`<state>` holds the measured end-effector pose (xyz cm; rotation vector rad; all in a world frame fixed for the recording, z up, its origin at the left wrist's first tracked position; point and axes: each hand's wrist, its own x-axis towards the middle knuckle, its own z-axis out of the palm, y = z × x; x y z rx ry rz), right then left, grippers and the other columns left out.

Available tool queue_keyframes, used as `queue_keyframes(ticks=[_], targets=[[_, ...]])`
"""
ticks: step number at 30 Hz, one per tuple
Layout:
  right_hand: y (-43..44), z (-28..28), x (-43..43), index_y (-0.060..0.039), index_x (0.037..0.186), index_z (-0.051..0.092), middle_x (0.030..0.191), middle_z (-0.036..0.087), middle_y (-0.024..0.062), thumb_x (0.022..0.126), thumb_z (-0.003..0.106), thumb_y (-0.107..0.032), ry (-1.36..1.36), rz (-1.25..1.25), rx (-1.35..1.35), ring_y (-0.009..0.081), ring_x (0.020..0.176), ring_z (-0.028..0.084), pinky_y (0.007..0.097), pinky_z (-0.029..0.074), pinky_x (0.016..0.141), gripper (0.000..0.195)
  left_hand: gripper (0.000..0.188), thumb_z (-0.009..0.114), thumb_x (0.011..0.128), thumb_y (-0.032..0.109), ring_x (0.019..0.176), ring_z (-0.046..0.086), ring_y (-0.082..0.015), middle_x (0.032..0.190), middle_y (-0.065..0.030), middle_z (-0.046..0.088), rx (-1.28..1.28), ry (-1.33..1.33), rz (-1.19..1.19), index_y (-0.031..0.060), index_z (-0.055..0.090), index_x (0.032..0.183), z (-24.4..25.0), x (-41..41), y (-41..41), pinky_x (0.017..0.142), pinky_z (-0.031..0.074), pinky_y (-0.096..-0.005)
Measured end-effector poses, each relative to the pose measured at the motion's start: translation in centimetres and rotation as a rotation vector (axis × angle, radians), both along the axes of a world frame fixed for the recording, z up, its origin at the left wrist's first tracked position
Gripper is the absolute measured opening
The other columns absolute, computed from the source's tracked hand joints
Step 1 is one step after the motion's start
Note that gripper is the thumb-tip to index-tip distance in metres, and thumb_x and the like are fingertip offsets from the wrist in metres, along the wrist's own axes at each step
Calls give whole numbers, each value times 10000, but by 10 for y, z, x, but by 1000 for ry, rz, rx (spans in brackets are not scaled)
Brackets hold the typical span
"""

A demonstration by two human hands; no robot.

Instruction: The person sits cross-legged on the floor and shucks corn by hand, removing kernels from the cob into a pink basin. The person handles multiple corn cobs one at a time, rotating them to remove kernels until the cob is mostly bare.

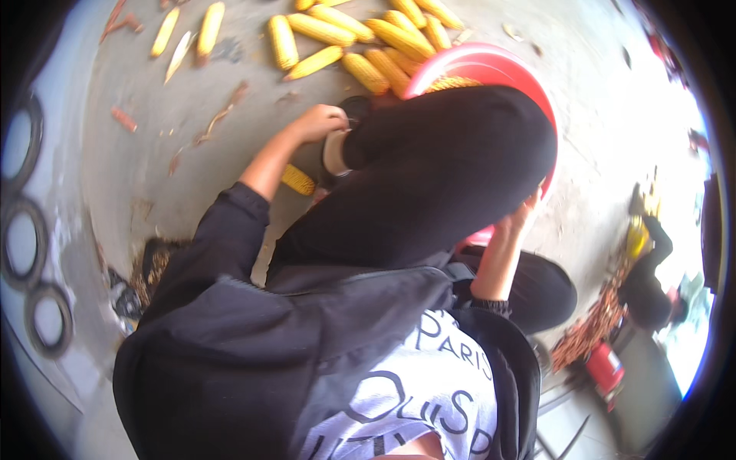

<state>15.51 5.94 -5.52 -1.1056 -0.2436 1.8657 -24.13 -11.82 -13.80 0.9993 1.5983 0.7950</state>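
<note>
My left hand (324, 122) is at my ankle, its fingers curled against the dark shoe (355, 108); whether they grip anything is hidden. My right hand (522, 214) is at the near right side of a pink plastic basin (537, 80), its fingers on the rim and partly blurred. My raised leg in black trousers covers much of the basin. Loose corn kernels (454, 84) show inside it. Several yellow corn cobs (322, 29) lie on the floor beyond and against the basin. Another corn cob (298, 179) rests below my left wrist.
Bare red cob pieces (123, 119) and husk scraps (218, 118) litter the concrete floor (190, 144). Several tyres (23, 241) stand along the left side. At right are a heap of red cobs (592, 322), a red container (605, 368) and another person (650, 282) bending down.
</note>
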Motion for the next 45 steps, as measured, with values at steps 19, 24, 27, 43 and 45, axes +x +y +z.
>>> queue_keyframes(ticks=[19, 24, 27, 43, 45], targets=[[-39, 121, -37, -4, 1138, 490, 847, 568, 124, 975, 307, -521, 87, 46, 319, 169, 615, 507, 268, 415, 500, 572, 381, 559, 915, 146, 1172, 468, -156, 1186, -94, 531, 564, -525, 50, -16, 466, 1247, 260, 218, 140, 1047, 307, -303], [-43, 126, -36, -5, 1140, 493, 869, 566, 138, 966, 272, -561, 490, 202, 330, 153, 572, 508, 230, 427, 446, 623, 472, 539, 913, 430, 478, 591, -137, 817, -120, 650, -111, -944, -167, -5, 579, 1091, 216, 222, 167, 346, 478, -258], [-50, 128, -36, -9, 1188, 485, 946, 597, 146, 969, 260, -561, 354, 156, 244, 173, 649, 587, 265, 476, 485, 635, 421, 593, 909, 333, 719, 632, -148, 987, -100, 620, -100, -894, -152, 24, 480, 1171, 224, 223, 175, 609, 551, -269], [-43, 100, -42, 13, 1135, 454, 939, 540, 123, 1001, 384, -308, 139, 205, 317, 132, 601, 490, 245, 399, 481, 354, 364, 606, 901, 270, 854, 621, -173, 945, -115, 608, -1, -812, 79, 37, 451, 1135, 188, 231, 201, 677, 541, -300], [-41, 99, -44, 14, 1142, 449, 955, 535, 126, 998, 388, -281, 156, 219, 315, 134, 614, 491, 246, 404, 484, 334, 360, 607, 901, 272, 843, 623, -171, 936, -113, 607, -7, -807, 102, 39, 452, 1128, 185, 229, 201, 671, 541, -298]])
